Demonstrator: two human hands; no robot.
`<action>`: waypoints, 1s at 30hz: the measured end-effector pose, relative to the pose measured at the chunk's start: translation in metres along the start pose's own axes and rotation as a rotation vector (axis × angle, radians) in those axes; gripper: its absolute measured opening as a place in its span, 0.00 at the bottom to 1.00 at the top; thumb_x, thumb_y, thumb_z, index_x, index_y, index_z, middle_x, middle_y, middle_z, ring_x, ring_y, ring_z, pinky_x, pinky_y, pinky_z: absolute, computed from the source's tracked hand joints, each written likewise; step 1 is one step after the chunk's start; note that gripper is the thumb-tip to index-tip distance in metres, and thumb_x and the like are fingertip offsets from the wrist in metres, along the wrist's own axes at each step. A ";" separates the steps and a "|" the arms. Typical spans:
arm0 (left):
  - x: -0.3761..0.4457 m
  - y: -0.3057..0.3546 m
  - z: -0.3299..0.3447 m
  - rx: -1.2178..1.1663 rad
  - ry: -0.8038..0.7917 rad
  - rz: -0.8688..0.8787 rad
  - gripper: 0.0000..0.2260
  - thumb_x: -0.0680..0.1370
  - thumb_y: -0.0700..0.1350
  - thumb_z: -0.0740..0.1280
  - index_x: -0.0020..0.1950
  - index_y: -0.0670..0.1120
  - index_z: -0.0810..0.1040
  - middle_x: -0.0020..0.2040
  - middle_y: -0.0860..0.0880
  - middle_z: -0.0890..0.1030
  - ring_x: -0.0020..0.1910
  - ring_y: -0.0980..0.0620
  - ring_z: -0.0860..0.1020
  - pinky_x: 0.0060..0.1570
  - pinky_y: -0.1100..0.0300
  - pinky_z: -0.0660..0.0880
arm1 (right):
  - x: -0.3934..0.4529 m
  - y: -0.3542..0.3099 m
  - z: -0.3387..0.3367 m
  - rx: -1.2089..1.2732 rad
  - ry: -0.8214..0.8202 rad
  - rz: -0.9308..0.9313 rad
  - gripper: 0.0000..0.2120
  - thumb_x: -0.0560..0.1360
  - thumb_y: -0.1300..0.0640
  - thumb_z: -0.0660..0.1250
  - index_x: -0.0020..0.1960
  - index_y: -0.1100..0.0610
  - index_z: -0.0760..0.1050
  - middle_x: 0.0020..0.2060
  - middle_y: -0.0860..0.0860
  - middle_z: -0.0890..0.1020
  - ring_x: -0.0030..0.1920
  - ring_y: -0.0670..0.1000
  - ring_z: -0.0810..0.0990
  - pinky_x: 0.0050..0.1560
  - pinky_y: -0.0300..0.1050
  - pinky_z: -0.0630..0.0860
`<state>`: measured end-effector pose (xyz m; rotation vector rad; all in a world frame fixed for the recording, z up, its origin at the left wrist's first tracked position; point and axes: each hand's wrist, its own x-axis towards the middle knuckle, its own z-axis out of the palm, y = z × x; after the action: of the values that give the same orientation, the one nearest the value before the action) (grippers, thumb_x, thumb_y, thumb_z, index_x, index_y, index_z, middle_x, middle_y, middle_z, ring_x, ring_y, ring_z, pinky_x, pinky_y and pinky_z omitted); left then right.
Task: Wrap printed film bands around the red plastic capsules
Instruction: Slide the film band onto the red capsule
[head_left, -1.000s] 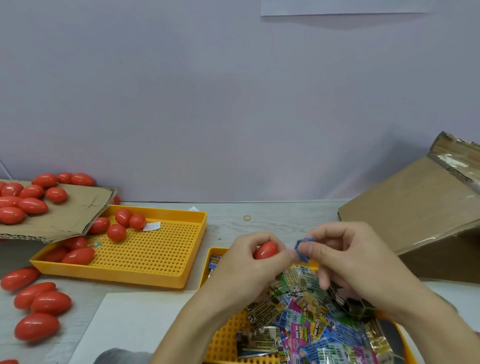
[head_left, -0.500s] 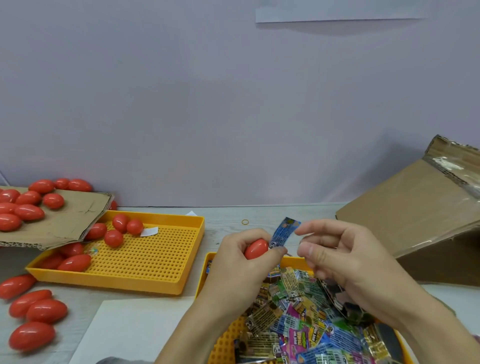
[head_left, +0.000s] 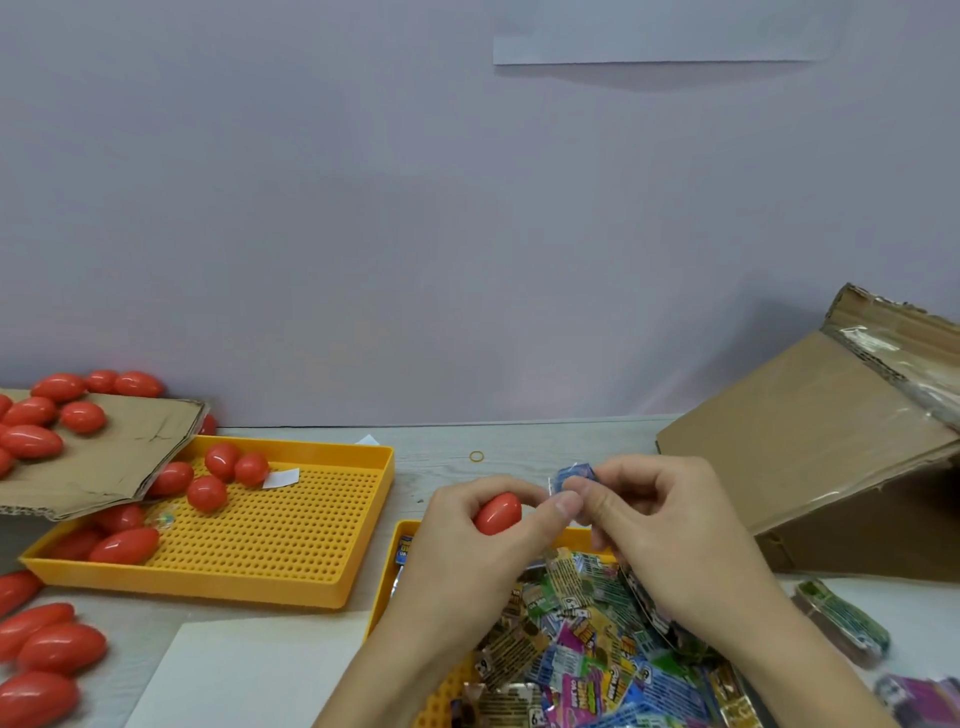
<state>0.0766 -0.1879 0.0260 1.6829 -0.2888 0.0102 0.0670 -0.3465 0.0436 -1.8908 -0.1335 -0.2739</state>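
My left hand (head_left: 470, 545) grips a red plastic capsule (head_left: 497, 513) above the near yellow tray (head_left: 390, 577). My right hand (head_left: 654, 525) pinches a blue printed film band (head_left: 571, 475) just right of the capsule, close to my left thumb tip. A pile of printed film bands (head_left: 582, 649) in many colours fills the near tray under both hands. More red capsules (head_left: 208, 483) lie in the far yellow tray (head_left: 291, 525) at the left.
Several red capsules sit on a cardboard flap (head_left: 104, 457) at the far left and loose on the table (head_left: 47, 654). A tilted cardboard box (head_left: 821, 447) stands at the right. A white sheet (head_left: 244, 675) lies in front. More band bundles (head_left: 841, 618) lie at the right.
The blue band, held up flat half a second ago, is now bunched between my right fingers beside the capsule. Both hands have stayed close together above the near tray.
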 end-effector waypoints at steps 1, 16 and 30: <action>0.001 0.001 0.000 -0.024 0.003 -0.003 0.15 0.65 0.62 0.72 0.41 0.51 0.85 0.24 0.60 0.74 0.24 0.62 0.73 0.26 0.70 0.68 | 0.000 0.001 0.001 0.001 -0.021 0.007 0.11 0.73 0.50 0.71 0.35 0.53 0.83 0.25 0.49 0.80 0.23 0.41 0.74 0.27 0.32 0.69; 0.005 -0.009 -0.002 -0.067 0.138 0.009 0.07 0.68 0.54 0.76 0.41 0.54 0.82 0.28 0.58 0.75 0.26 0.58 0.72 0.29 0.63 0.70 | 0.003 0.006 0.003 0.423 -0.135 0.398 0.20 0.70 0.45 0.70 0.43 0.63 0.80 0.32 0.57 0.81 0.28 0.48 0.77 0.25 0.36 0.72; 0.004 -0.009 -0.002 -0.032 0.059 0.075 0.11 0.66 0.60 0.75 0.44 0.57 0.84 0.31 0.59 0.77 0.27 0.59 0.72 0.29 0.66 0.71 | 0.000 0.004 -0.001 0.775 -0.265 0.338 0.08 0.71 0.54 0.73 0.37 0.57 0.77 0.31 0.50 0.69 0.27 0.44 0.65 0.18 0.33 0.58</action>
<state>0.0827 -0.1861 0.0179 1.6366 -0.3057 0.1103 0.0681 -0.3490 0.0401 -1.1391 -0.0790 0.2398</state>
